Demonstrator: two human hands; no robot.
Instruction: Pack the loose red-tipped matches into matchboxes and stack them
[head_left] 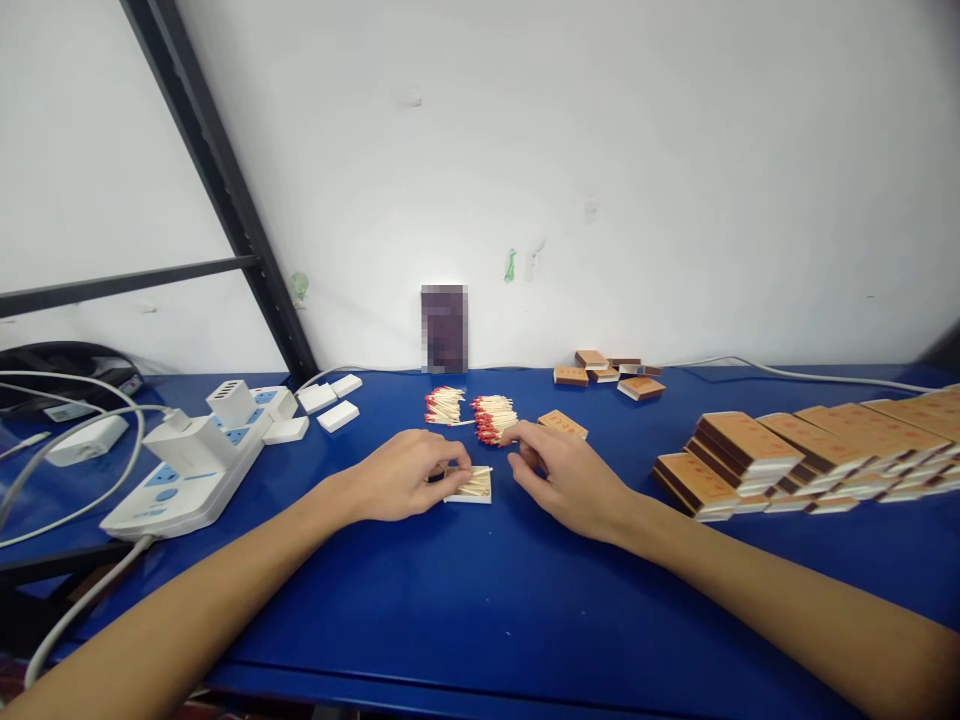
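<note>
My left hand (409,475) closes its thumb and fingers around the left end of a small white matchbox tray (482,495). Some matches (474,483) lie in this tray; the hand covers its left part. To the right, my right hand (566,480) is bent, thumb and forefinger apart, and I see nothing between them. Its forefinger is at the edge of a pile of red-tipped matches (495,415). A second, smaller match pile (445,405) lies to the left of that one. Just behind the right hand is an orange matchbox (562,424), partly hidden.
Stacked matchboxes (750,450) fill the right side of the blue table (450,600). Several more matchboxes (607,370) lie by the wall. At left are white trays (337,415), a power strip (202,480) with chargers, and cables. A blurred dark rectangle (445,328) stands against the wall.
</note>
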